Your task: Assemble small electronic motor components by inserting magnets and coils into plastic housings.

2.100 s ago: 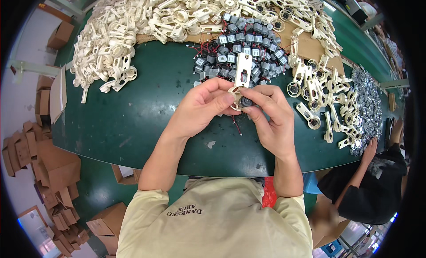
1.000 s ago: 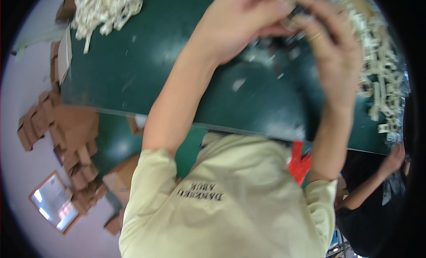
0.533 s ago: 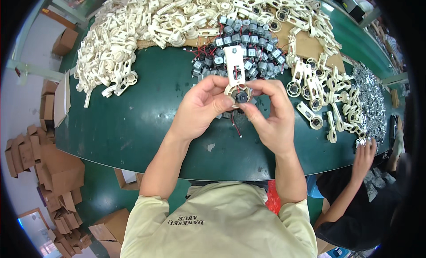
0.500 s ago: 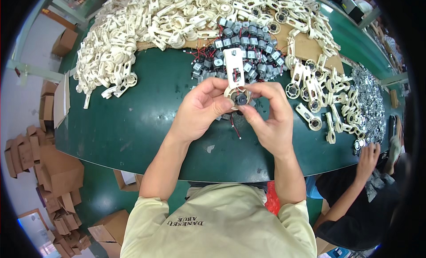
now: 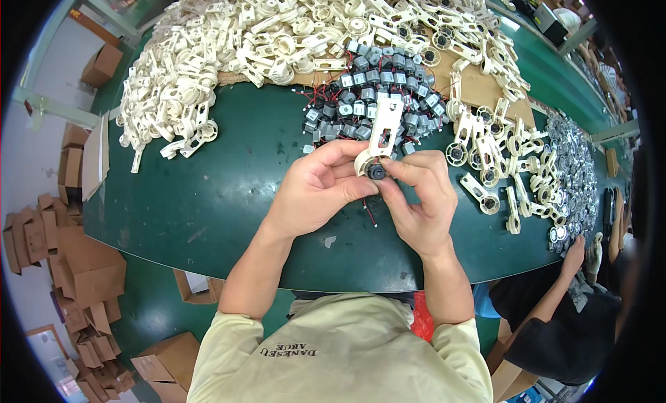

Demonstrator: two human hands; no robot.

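Note:
A cream plastic housing (image 5: 383,129), with a long slotted handle and a round ring end, is held between my two hands above the table. Inside its ring sits a small dark motor (image 5: 376,172), facing up. My left hand (image 5: 316,191) is closed on the ring's left side, thumb at the lower rim. From the right, my right hand (image 5: 424,198) pinches the ring and motor edge with thumb and fingertips. Beyond the housing lies a pile of small grey motors (image 5: 361,94) with red and black wires. Below the ring a thin red wire (image 5: 369,214) shows.
Many cream housings (image 5: 277,28) are heaped along the far side, on cardboard (image 5: 479,84) in part. More housings (image 5: 489,143) with dark centres lie at right, beside a heap of shiny metal parts (image 5: 572,174). A co-worker's hand (image 5: 574,256) reaches there. Cardboard boxes (image 5: 90,264) stand at left.
The housing's handle has tilted to the right and away from upright. My hands and the ring sit slightly lower in view. The co-worker's hand has shifted at the metal parts.

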